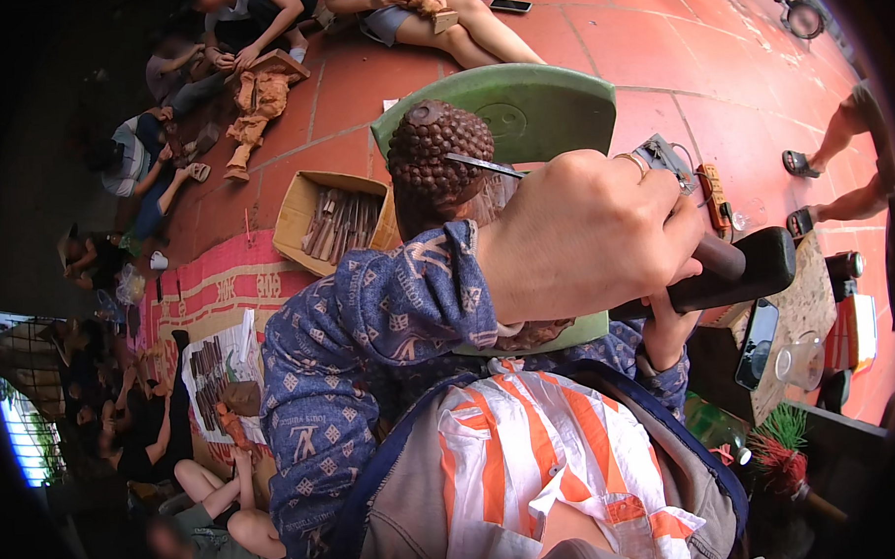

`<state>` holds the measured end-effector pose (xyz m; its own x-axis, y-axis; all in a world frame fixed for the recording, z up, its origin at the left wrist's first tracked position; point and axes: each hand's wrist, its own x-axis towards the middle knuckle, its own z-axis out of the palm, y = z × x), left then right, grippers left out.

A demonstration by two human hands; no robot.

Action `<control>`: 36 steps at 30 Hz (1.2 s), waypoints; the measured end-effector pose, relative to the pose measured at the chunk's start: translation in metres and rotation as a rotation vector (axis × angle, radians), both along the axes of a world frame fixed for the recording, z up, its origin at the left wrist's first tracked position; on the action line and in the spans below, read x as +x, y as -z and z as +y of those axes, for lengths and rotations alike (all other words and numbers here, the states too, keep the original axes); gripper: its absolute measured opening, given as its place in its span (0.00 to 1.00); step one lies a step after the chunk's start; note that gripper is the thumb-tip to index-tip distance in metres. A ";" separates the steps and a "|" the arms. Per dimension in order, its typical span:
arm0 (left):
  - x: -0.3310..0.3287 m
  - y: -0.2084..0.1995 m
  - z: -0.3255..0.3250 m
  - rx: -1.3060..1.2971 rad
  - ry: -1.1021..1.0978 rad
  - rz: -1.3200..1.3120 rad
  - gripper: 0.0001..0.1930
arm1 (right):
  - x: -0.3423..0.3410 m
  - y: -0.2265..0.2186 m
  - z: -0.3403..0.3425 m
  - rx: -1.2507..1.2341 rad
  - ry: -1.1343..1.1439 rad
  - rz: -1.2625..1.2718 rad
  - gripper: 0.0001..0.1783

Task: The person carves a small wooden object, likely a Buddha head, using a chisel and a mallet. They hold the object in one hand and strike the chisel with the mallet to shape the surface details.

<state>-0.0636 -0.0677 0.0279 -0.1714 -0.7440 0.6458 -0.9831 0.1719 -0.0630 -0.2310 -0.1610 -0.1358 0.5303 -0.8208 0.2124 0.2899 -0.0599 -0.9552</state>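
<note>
A dark brown carved head (438, 162) covered in round, knobby curls rests against a green plastic chair (560, 103). My left hand (589, 230), wearing a ring, reaches across from the left, closed around a chisel (483, 165). The chisel's thin metal blade points left and its tip meets the curls. Its rounded brown handle end sticks out on the right side of my fist. Below it, my right hand (669, 331) is closed on a black mallet (753, 272), whose block lies right by that handle end. My left hand and sleeve hide the carving's lower part.
A cardboard box (292, 211) of carving tools sits left on the tiled floor (342, 86), near more tools on paper (248, 346). At right are a power strip (714, 196), a phone (758, 343), a clear cup (800, 359) and a red-green brush (781, 445). Several people sit around; one stands right.
</note>
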 end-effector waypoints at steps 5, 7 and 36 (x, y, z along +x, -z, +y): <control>0.005 0.001 -0.008 0.009 -0.101 -0.007 0.14 | 0.013 -0.020 -0.011 0.227 -0.224 -0.144 0.10; 0.007 0.002 -0.010 0.001 -0.133 -0.013 0.13 | 0.016 -0.026 -0.014 0.291 -0.285 -0.170 0.10; 0.007 -0.012 -0.010 -0.226 -0.016 0.077 0.13 | 0.009 -0.050 -0.023 0.051 -0.203 -0.207 0.10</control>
<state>-0.0565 -0.0779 0.0404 -0.1051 -0.5814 0.8068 -0.9889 0.1464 -0.0233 -0.2220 -0.1842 -0.0857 0.6348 -0.7145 0.2942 0.4802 0.0664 -0.8746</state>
